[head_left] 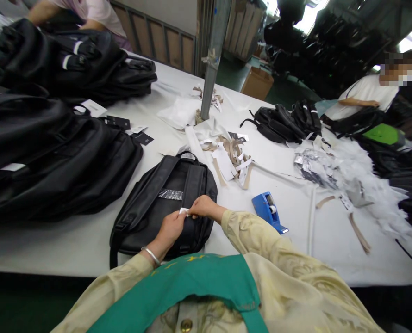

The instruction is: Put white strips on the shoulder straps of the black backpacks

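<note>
A black backpack [150,185] lies straps up on the white table in front of me, its top handle pointing away. Over its lower middle, my left hand [171,227] and my right hand [203,207] come together. Between their fingertips is a small white tag [184,211], pinched from both sides. Just beyond the hands, a shiny clear plastic piece [171,194] shows between the two shoulder straps. What is printed on the tag, if anything, is too small to read.
Stacked black backpacks [53,157] fill the left side. A blue tape dispenser [270,212] stands right of my backpack. Paper and tan strips [232,157] lie around a metal post [213,60]. Crumpled plastic bags [358,180] are at right. Two people are across the table.
</note>
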Motion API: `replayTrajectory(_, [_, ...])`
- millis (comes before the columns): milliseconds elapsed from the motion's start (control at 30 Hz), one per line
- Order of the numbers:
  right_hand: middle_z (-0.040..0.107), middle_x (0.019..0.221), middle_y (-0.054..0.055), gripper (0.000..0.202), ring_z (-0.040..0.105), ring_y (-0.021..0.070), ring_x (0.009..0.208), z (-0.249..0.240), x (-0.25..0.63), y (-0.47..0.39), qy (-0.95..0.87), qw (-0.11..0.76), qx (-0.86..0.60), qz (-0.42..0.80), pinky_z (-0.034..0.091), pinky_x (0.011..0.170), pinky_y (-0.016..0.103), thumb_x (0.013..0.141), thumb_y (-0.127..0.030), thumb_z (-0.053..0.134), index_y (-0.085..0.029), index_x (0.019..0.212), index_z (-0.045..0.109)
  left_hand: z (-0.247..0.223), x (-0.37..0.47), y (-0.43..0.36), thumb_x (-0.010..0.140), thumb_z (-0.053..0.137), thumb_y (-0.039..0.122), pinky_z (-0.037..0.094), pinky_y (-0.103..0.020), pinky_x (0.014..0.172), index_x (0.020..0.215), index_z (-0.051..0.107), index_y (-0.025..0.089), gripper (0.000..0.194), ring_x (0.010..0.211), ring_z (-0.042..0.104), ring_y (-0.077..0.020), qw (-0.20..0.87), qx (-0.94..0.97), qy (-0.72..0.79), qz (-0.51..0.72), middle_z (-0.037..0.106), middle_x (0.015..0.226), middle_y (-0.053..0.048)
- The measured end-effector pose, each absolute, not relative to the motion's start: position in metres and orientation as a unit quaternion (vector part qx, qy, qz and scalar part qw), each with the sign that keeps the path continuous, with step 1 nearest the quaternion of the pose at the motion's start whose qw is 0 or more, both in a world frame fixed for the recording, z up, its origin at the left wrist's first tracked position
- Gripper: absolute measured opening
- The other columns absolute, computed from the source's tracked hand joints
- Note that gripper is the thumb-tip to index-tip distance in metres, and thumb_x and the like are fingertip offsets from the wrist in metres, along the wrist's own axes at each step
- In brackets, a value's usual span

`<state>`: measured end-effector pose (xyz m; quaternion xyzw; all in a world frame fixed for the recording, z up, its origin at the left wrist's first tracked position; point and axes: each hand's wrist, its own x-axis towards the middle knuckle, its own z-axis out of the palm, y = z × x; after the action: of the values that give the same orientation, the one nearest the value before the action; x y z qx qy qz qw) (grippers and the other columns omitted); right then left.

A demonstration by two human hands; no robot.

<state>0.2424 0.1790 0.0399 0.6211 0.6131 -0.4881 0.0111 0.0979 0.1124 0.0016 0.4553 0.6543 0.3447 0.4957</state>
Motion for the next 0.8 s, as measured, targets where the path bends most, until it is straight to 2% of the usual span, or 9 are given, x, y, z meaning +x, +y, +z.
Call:
replayTrajectory(100, [0.066,0.054,0.001,0.026,0.054,0.0092,0.048,0.036,0.242,0.181,0.613,0.024,0.618,-0.493,0.035,0.045,0.019,0.073,-0.035,0.074,-0.014,0.057,0.069,0.004,0.099,0.111,0.071,0.058,0.061,0.045,-0.030,0.068,0.076,0.074,0.012,0.052,0.073,0.059,-0.0239,0.523,0.427,0.638,0.369,0.068,0.070,-0.006])
replayTrajectory(200, [0.063,0.050,0.001,0.031,0.054,0.0096,0.045,0.033,0.242,0.184,0.607,0.041,0.613,-0.504,0.035,0.044,0.019,0.074,-0.039,0.075,-0.015,0.056,0.067,0.007,0.102,0.111,0.073,0.057,0.064,0.044,-0.029,0.065,0.071,0.073,0.011,0.055,0.071,0.059,-0.0234,0.508,0.426,0.656,0.360,0.066,0.066,-0.005])
replayTrajectory(300, [0.062,0.049,0.001,0.034,0.054,0.0105,0.044,0.030,0.243,0.187,0.605,0.057,0.605,-0.514,0.038,0.045,0.020,0.073,-0.043,0.076,-0.015,0.056,0.066,0.009,0.106,0.112,0.074,0.055,0.064,0.043,-0.029,0.063,0.069,0.073,0.011,0.056,0.069,0.058,-0.0232,0.485,0.428,0.681,0.344,0.066,0.064,-0.005])
replayTrajectory(400, [0.058,0.046,0.001,0.043,0.054,0.0110,0.043,0.026,0.252,0.186,0.610,0.050,0.600,-0.515,0.038,0.045,0.021,0.071,-0.051,0.077,-0.015,0.052,0.063,0.008,0.108,0.111,0.073,0.057,0.062,0.044,-0.029,0.064,0.074,0.073,0.011,0.054,0.072,0.059,-0.0233,0.504,0.408,0.673,0.355,0.069,0.069,-0.006])
replayTrajectory(500, [0.052,0.042,-0.001,0.045,0.049,0.0104,0.038,0.021,0.273,0.179,0.572,0.025,0.614,-0.544,0.036,0.041,0.021,0.071,-0.053,0.077,-0.015,0.054,0.060,0.006,0.107,0.110,0.070,0.060,0.062,0.044,-0.029,0.062,0.074,0.073,0.010,0.053,0.070,0.059,-0.0227,0.525,0.382,0.677,0.347,0.068,0.069,-0.006])
replayTrajectory(600, [0.052,0.043,-0.003,0.033,0.046,0.0089,0.037,0.017,0.296,0.168,0.523,-0.005,0.637,-0.567,0.034,0.038,0.019,0.073,-0.038,0.079,-0.016,0.060,0.060,0.005,0.103,0.111,0.064,0.066,0.059,0.045,-0.029,0.060,0.076,0.072,0.010,0.051,0.066,0.059,-0.0213,0.556,0.333,0.683,0.338,0.068,0.068,-0.006])
replayTrajectory(667, [0.054,0.047,-0.003,0.029,0.044,0.0073,0.039,0.016,0.304,0.160,0.491,-0.051,0.643,-0.586,0.033,0.038,0.018,0.077,-0.035,0.077,-0.015,0.063,0.059,0.008,0.102,0.113,0.062,0.069,0.056,0.046,-0.029,0.059,0.079,0.072,0.010,0.050,0.065,0.059,-0.0201,0.578,0.302,0.677,0.342,0.068,0.069,-0.006])
replayTrajectory(800, [0.057,0.052,-0.003,0.040,0.042,0.0062,0.039,0.014,0.288,0.147,0.398,-0.133,0.601,-0.680,0.031,0.037,0.018,0.087,-0.051,0.064,-0.016,0.070,0.059,0.011,0.107,0.118,0.060,0.072,0.054,0.047,-0.029,0.058,0.080,0.071,0.010,0.048,0.062,0.059,-0.0187,0.596,0.274,0.669,0.349,0.069,0.070,-0.006])
